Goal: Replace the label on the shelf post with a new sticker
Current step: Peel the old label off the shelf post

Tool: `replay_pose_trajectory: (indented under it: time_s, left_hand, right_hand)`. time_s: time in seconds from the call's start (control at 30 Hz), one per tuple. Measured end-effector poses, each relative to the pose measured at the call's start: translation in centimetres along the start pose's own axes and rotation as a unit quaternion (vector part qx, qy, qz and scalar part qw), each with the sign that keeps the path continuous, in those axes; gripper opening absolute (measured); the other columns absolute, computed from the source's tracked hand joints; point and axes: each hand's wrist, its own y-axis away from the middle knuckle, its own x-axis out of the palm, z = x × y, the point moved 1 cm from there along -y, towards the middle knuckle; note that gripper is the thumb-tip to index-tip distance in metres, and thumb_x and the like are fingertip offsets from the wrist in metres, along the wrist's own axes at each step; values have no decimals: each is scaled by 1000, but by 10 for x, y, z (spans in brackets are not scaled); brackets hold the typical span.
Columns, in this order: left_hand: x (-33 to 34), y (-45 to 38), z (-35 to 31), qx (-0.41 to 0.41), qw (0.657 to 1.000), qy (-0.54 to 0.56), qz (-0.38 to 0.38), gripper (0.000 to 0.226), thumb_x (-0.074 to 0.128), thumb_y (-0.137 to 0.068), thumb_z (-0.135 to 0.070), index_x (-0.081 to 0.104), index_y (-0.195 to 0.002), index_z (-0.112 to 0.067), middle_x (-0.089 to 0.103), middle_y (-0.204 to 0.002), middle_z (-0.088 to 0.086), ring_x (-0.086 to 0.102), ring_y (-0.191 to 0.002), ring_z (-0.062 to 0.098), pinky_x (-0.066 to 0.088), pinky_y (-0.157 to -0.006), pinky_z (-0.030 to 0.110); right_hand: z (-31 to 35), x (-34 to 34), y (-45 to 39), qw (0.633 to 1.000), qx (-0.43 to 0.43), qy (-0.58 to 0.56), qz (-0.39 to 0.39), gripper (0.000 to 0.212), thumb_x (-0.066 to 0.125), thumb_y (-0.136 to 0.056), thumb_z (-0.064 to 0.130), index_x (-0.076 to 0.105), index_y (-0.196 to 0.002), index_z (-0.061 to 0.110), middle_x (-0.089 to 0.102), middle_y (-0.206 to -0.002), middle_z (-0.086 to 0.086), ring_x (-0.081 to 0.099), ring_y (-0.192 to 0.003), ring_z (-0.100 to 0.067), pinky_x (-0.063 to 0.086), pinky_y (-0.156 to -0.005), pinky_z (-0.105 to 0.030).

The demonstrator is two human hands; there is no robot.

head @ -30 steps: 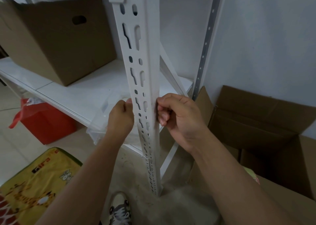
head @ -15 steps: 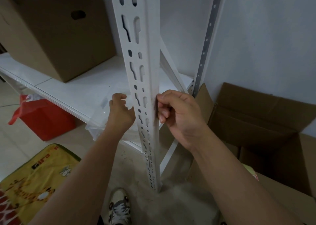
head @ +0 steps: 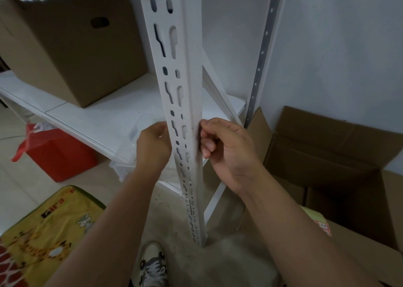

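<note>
The right hand, fingers curled, picks at the rigid shelf post edge at 3 o'clock, where any thin, flimsy label would need peeling from a corner; the left hand curls at 9 o'clock, contents unclear.

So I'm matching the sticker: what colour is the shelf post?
White, seen in the head view: the shelf post is plain white with dark slots.

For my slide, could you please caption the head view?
Both hands work at the white shelf post.
</note>
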Motion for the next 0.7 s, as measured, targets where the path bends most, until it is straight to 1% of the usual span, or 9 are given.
replay_pose_trajectory:
  time_s: [0.07,0.13,0.2,0.27,0.33,0.43,0.57,0.63,0.7]
  left_hand:
    - [0,6,-7,14,1000,17,-16,19,54,-95,-24,70,-91,-15,71,-81,-3,67,-78,17,54,-73,34]
    - [0,10,-11,14,998,44,-35,22,50,-97,-24,66,-84,-16,67,-73,-5,62,-69,12,47,-66,29]
    - [2,13,-15,13,996,70,-49,26,46,-98,-23,60,-77,-19,61,-67,-8,55,-63,8,43,-64,27]
    - [3,15,-16,15,994,93,-61,31,44,-98,-22,55,-69,-25,55,-63,-10,50,-61,6,42,-66,28]
    - [4,17,-18,10,991,116,-69,37,41,-97,-20,51,-63,-27,52,-60,-10,46,-60,6,40,-65,29]
    - [8,22,-21,-17,986,153,-64,40,39,-97,-19,49,-60,-27,51,-60,-10,47,-60,10,39,-64,30]
    - [8,23,-22,-25,983,169,-62,38,38,-98,-20,49,-62,-23,53,-64,-3,49,-64,12,41,-67,32]
    - [8,23,-22,-26,983,172,-56,37,38,-98,-20,49,-63,-21,53,-66,-1,49,-65,14,42,-67,32]
    - [10,24,-23,-39,981,181,-53,35,38,-98,-21,50,-66,-15,54,-69,6,50,-67,16,42,-68,33]
  right_hand:
    - [0,0,0,999,-7,35,0,33,50,-92,3,56,-60,5,41,-46,-4,39,-45,-15,41,-51,-23]
    - [1,1,2,998,-12,58,0,32,50,-92,2,55,-60,4,42,-47,-5,40,-45,-17,41,-53,-24]
    - [0,-1,2,999,-4,36,1,33,50,-92,2,57,-60,5,42,-47,-4,41,-45,-16,42,-52,-24]
    - [-1,-1,1,1000,4,5,2,33,50,-93,4,58,-61,6,43,-46,-3,41,-45,-14,42,-51,-23]
    - [-1,-2,0,1000,2,17,2,31,50,-93,4,57,-62,5,43,-47,-4,41,-45,-15,41,-51,-23]
    - [-1,-1,1,999,-4,43,-2,31,50,-92,2,56,-62,3,42,-47,-6,41,-45,-16,41,-52,-24]
    - [-2,-2,1,1000,7,-18,-3,33,50,-93,5,59,-62,6,43,-46,-3,41,-44,-13,42,-50,-22]
    - [-3,-2,0,1000,4,2,-6,33,50,-93,4,58,-61,5,43,-46,-4,41,-43,-14,41,-49,-22]
    - [-3,-1,1,999,-2,30,-11,33,50,-92,1,57,-60,5,42,-47,-5,40,-44,-15,41,-51,-24]
